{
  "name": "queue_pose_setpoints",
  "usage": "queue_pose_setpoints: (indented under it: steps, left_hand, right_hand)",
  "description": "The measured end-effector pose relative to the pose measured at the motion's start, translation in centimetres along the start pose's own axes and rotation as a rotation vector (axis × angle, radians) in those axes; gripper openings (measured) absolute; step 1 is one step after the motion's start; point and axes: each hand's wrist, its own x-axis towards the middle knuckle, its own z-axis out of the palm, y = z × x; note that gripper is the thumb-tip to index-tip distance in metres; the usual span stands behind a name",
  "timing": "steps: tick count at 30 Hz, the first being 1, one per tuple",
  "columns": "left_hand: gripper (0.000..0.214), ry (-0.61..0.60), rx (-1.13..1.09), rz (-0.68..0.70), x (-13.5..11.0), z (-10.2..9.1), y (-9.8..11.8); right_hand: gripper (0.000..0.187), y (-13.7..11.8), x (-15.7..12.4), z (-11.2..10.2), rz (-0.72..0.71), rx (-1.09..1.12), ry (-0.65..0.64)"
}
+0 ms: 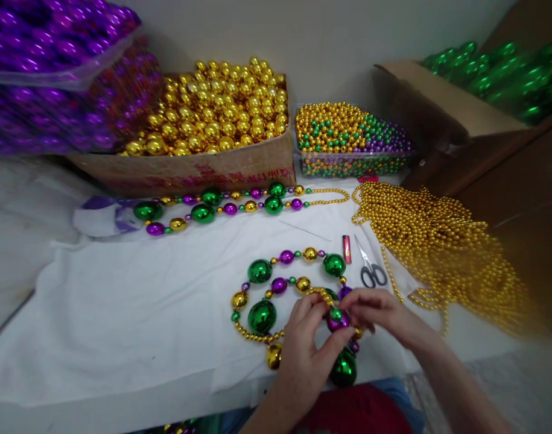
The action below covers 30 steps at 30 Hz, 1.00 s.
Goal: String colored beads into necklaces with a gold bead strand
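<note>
A bead necklace (262, 317) of green, gold and purple balls lies looped on the white cloth at the front. My left hand (308, 337) is closed around part of it, with a small green bead and a purple ball between thumb and fingers. From the other side my right hand (379, 313) pinches at the same spot; its fingertips are partly hidden behind the beads. A large green ball hangs just below the hands. Black-handled scissors (373, 275) and a red lighter (346, 249) lie beyond my right hand, and a thin needle (304, 230) rests farther back.
Another necklace (202, 213) stretches along the back. Behind it stand a carton (189, 172) of gold balls and a clear bin (352, 166) of small mixed beads. Purple balls (44, 114) fill the left, green balls (506, 78) the far right. Gold bead strands (429, 235) pile up at right.
</note>
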Motion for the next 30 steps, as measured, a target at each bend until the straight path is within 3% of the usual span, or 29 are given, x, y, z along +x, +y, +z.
queue_pose_setpoints:
  steps: [1,2,4,7,10,17,20,23,26,28,30]
  left_hand:
    - [0.025,-0.008,-0.019,0.015,0.0,-0.2,0.2]
    - [0.026,-0.034,-0.037,0.021,0.0,-0.4,0.5]
    - [0.025,-0.130,-0.054,0.007,0.0,-0.7,1.2]
    - [0.027,-0.210,-0.011,-0.033,-0.2,-1.0,2.4]
    - [0.036,-0.260,0.064,0.002,-0.1,-1.0,3.4]
    - [0.032,-0.529,0.115,0.224,1.0,1.4,3.7]
    - [0.024,-0.611,0.127,0.269,1.3,2.9,3.6]
    - [0.016,-0.636,0.143,0.273,1.3,4.1,3.7]
    - [0.012,-0.636,0.184,0.270,0.8,4.9,3.8]
    - [0.011,-0.644,0.213,0.278,0.5,5.2,3.7]
    - [0.013,-0.645,0.208,0.284,0.2,5.3,3.5]
  right_hand:
    - [0.016,-0.1,1.5,-1.0,0.089,-0.238,0.198]
    - [0.019,-0.2,3.1,-1.8,0.129,-0.326,0.357]
    - [0.027,-0.4,6.4,-2.6,0.159,-0.424,0.549]
    - [0.033,-0.5,9.8,-2.3,0.157,-0.492,0.662]
    - [0.035,0.0,10.1,-2.2,0.136,-0.482,0.693]
    - [0.049,3.9,2.4,-4.5,0.083,-0.253,0.538]
    - [0.058,5.2,-1.1,-4.4,0.087,-0.234,0.559]
    - [0.075,5.2,-4.0,-4.2,0.131,-0.321,0.627]
    - [0.079,4.6,-6.9,-4.0,0.155,-0.466,0.640]
    - [0.074,4.3,-8.5,-3.7,0.098,-0.395,0.613]
    - [0.063,4.2,-9.7,-3.3,0.030,-0.165,0.583]
